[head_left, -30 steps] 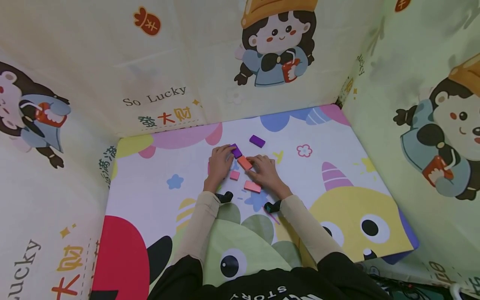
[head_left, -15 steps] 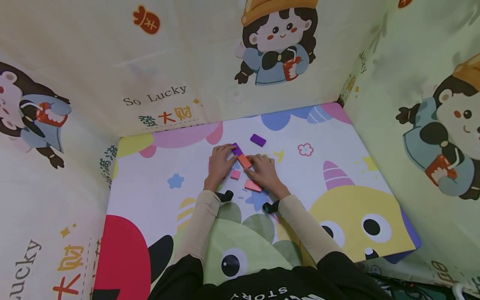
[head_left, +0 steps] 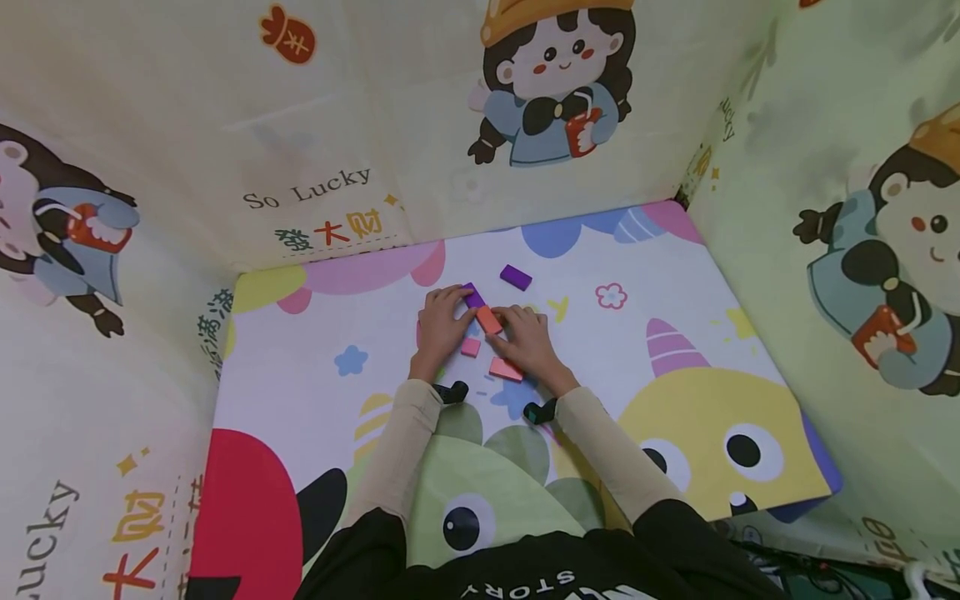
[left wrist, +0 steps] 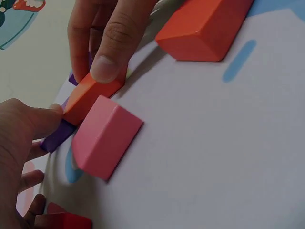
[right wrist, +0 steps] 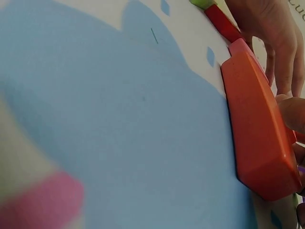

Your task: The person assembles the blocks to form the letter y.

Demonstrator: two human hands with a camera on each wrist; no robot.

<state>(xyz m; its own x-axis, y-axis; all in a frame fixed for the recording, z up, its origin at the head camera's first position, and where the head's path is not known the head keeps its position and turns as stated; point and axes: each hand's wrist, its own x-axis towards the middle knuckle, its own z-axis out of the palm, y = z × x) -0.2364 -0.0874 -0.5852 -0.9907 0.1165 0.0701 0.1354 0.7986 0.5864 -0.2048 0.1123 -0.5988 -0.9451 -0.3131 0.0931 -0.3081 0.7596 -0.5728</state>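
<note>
In the head view, a purple block (head_left: 472, 294) and an orange block (head_left: 489, 320) lie end to end in a slanting row on the table. My left hand (head_left: 441, 327) pinches the purple block, its thumb at the joint with the orange one. My right hand (head_left: 529, 337) holds the orange block between thumb and fingers. Close by lie a small pink block (left wrist: 107, 138) and a longer salmon-orange block (right wrist: 259, 129), the latter beside the right wrist. A red block (left wrist: 66, 220) sits under the left hand, hidden from the head view.
Another purple block (head_left: 516, 277) lies farther back, beyond both hands. A green block (right wrist: 202, 4) shows at the top edge of the right wrist view, touching the red one. Printed cloth walls (head_left: 420, 108) enclose the patterned tabletop (head_left: 600, 350) at the back and sides.
The purple and orange blocks, slightly out of line a second ago, now form a straighter row. The right hand has shifted slightly left; the left hand's thumb has moved toward the joint.
</note>
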